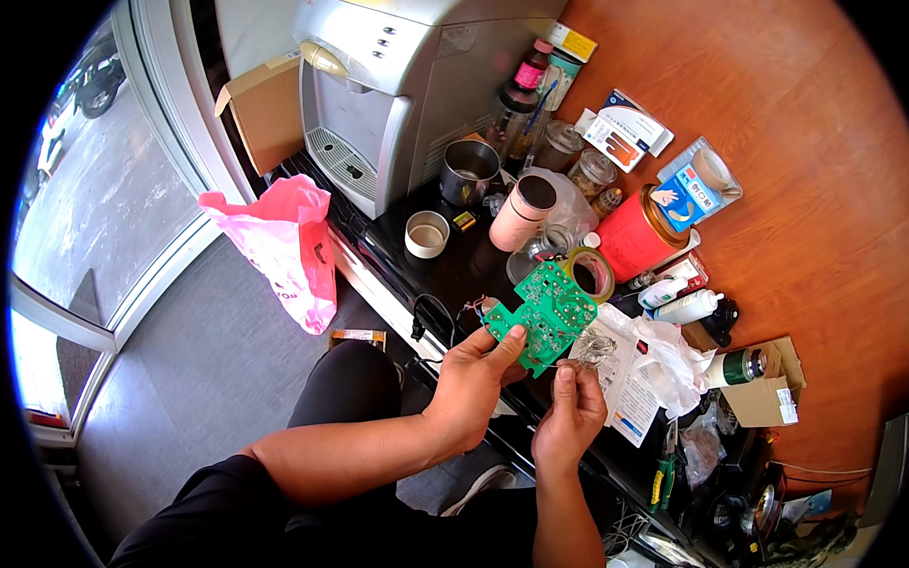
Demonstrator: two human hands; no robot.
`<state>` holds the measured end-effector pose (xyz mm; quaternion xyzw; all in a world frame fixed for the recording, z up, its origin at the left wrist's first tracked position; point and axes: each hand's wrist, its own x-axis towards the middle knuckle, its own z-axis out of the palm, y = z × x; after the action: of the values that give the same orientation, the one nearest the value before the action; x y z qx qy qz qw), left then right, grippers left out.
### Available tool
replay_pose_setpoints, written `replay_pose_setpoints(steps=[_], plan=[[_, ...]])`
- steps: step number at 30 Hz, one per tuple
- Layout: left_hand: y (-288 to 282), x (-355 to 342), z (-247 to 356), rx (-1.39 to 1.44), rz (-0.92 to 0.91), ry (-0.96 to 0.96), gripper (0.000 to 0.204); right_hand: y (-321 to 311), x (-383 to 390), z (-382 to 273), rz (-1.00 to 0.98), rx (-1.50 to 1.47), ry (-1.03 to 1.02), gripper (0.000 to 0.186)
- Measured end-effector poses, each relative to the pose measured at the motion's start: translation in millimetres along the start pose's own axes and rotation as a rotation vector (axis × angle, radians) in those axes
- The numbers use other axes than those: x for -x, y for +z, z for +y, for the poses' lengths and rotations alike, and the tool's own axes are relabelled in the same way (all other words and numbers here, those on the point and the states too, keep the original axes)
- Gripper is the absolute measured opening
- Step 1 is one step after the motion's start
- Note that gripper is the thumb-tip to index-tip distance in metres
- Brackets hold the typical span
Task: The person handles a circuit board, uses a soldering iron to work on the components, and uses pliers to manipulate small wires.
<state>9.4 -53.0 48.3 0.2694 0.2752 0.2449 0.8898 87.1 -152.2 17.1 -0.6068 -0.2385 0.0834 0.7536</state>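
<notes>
A green circuit board, dotted with solder joints, is tilted up above the edge of the black counter. My left hand grips its near left corner, thumb on top. Close to the board's near right edge, my right hand has thumb and forefinger pinched together. A thin strand seems to come from that pinch, but its kind is too small to tell. Just beyond those fingers lies a loose silvery coil of thin wire. Coloured wires show at the board's left side. The board's underside is hidden.
Behind the board stand a roll of tape, a pink tumbler and a red canister. A water dispenser is at the far left. Printed paper and green-handled pliers lie right. A pink plastic bag hangs by the counter.
</notes>
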Motion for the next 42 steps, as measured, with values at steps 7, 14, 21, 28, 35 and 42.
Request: replay_pose_setpoints(steps=[7, 14, 21, 28, 35, 42], plan=[[-0.4, -1.1, -1.5, -0.021, -0.004, 0.028, 0.020, -3.5, -3.7, -0.3, 0.011, -0.022, -0.014, 0.014], [0.2, -2.0, -2.3, -0.027, 0.000, 0.034, 0.020, -2.9, -3.1, -13.3, 0.006, 0.070, -0.056, 0.015], [2.5, -0.7, -4.1, -0.021, -0.006, 0.065, 0.020, -4.7, -0.2, -15.5, -0.055, 0.173, -0.124, 0.010], [1.5, -1.9, -4.3, -0.022, -0.006, 0.057, 0.020, -4.2, 0.3, -13.9, -0.032, 0.337, -0.290, 0.004], [-0.5, -1.9, -4.4, -0.042, 0.001, 0.058, 0.020, -4.0, -0.1, -16.6, -0.043, 0.361, -0.330, 0.004], [2.3, -0.3, -2.5, -0.028, -0.019, 0.083, 0.021, -6.8, -0.6, -14.5, -0.073, 0.417, -0.341, 0.004]])
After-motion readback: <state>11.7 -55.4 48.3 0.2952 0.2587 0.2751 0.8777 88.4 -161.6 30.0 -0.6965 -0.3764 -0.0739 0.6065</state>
